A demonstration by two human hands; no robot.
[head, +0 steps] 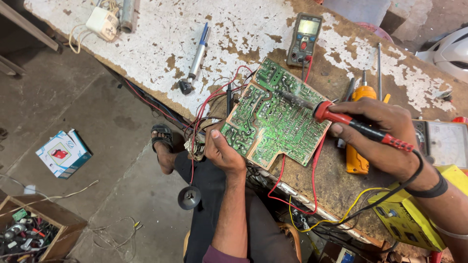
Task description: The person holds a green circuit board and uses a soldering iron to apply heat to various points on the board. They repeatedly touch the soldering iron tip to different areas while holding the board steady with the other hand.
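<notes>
Green circuit board: tilted at the near edge of the counter, solder side up. Left hand: grip clamped on the board's lower-left edge. Right hand: grip clamped on red-handled soldering iron, tip touching the board's upper middle. Multimeter: just beyond the board.

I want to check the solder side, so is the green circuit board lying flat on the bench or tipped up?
Tipped up: the left hand lifts the circuit board's near edge off the bench.

Grey multimeter screen on bench; white-blue box on floor; yellow carton lower right.
</notes>
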